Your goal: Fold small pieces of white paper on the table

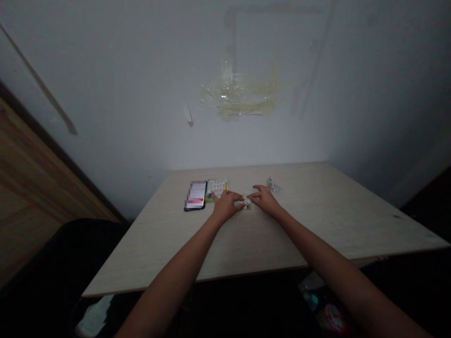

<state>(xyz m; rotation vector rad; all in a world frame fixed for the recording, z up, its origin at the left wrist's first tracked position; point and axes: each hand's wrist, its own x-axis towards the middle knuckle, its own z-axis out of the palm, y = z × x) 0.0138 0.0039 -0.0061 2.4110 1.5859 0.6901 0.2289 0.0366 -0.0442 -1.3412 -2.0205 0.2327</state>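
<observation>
A small printed card (246,202), white with green and blue patches, lies at the middle of the table between my hands. My left hand (226,204) has its fingertips closed on the card's left edge. From the other side, my right hand (265,199) pinches at the card's upper right edge, with its index finger stretched out above. The fingers cover part of the card. Just beyond my left hand is a larger printed sheet (217,186) with rows of small pictures, partly hidden by that hand. A crumpled printed wrapper (273,185) rests past my right hand.
A phone (195,195) with a lit screen lies left of the sheet. The pale wooden table (317,211) meets a wall (141,94) with peeling clear tape (239,98). Below the front edge are a white item (94,317) at left and a pink round item (334,318) at right.
</observation>
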